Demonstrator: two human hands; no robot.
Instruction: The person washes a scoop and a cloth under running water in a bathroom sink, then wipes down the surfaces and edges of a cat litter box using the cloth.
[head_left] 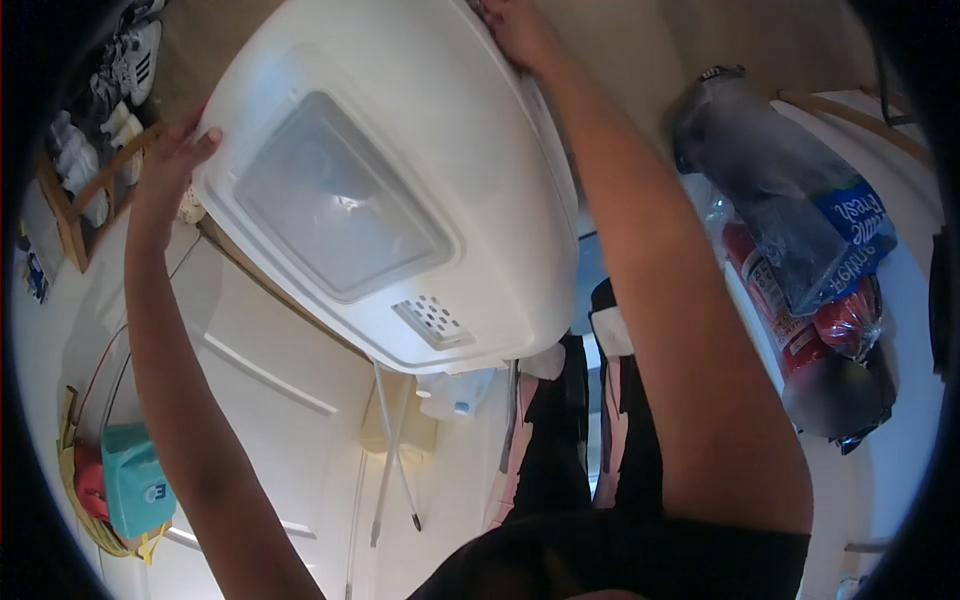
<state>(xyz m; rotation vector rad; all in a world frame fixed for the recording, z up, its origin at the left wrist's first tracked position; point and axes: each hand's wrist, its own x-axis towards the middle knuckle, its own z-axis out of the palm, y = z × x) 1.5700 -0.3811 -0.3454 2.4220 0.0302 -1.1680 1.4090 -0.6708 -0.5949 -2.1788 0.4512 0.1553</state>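
Observation:
A large white hooded litter box (480, 200) is tilted in front of me, with a translucent door flap (345, 200) and a small vent with holes (433, 320) on the side facing me. My left hand (180, 155) grips its left edge, thumb showing and the other fingers mostly hidden behind the rim. At the top, my right hand (515, 35) is wrapped on the far right edge, its fingertips partly out of view. Whether a base is attached under the hood, I cannot tell.
Shoes (140, 60) sit on a wooden rack (75, 215) at the upper left. A teal bag (138, 480) hangs by the white door (260, 400). Crossed white poles (390, 440) stand below the box. At right are a blue-labelled plastic bag (790, 190) and red packages (775, 300).

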